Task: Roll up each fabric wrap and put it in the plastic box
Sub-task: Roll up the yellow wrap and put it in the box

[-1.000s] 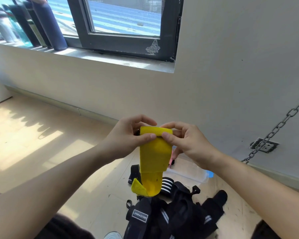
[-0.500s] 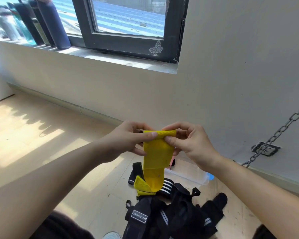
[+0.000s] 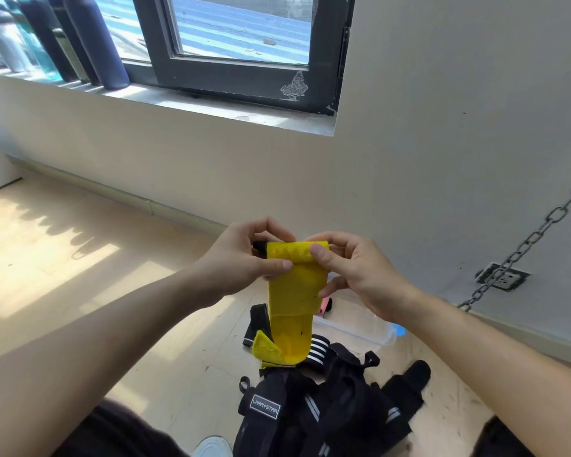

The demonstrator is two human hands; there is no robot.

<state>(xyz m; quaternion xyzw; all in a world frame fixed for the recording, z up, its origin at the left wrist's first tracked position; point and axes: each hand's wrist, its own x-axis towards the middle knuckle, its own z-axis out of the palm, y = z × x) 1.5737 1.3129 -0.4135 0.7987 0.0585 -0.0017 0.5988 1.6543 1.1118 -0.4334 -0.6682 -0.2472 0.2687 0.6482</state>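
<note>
While left hand [image 3: 241, 258] and right hand [image 3: 353, 272] pinch its rolled top, the yellow wrap [image 3: 294, 291] hangs limp

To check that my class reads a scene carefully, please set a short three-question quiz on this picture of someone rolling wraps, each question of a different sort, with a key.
1. True or false: the yellow wrap already lies in the plastic box.
2. Which holds the wrap's rolled top end? A: the left hand only. B: the right hand only. C: both hands.
3. Fill in: the pile of black wraps lies on the ___.
Key: 1 false, it is held in the air with its tail hanging loose. 2 C. 3 floor.
</note>
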